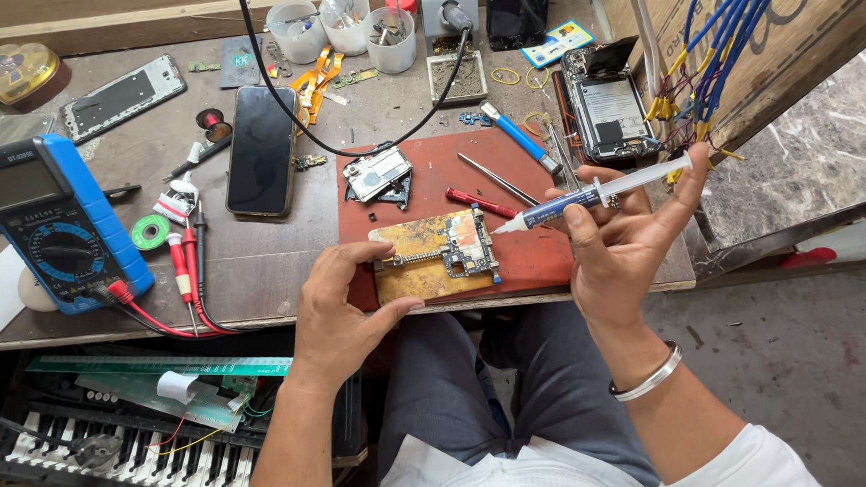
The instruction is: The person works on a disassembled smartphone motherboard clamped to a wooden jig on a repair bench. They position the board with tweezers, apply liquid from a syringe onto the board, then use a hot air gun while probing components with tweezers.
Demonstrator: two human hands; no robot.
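Note:
My left hand (342, 304) grips the near left edge of a worn yellow board holder (425, 269) that carries a small phone circuit board (468, 241), on a red mat (449, 182) at the bench's front edge. My right hand (618, 237) holds a blue syringe (590, 196) with a white plunger. My index finger rests on the plunger end, and the nozzle points left at the circuit board's upper right corner.
A blue multimeter (56, 221) with red and black probes lies left. A dark phone (261, 151), an opened phone (610, 112), screwdrivers (517, 138), tweezers and small tubs (390, 37) crowd the bench. Blue wires (731, 35) hang at right. A keyboard (125, 453) sits below.

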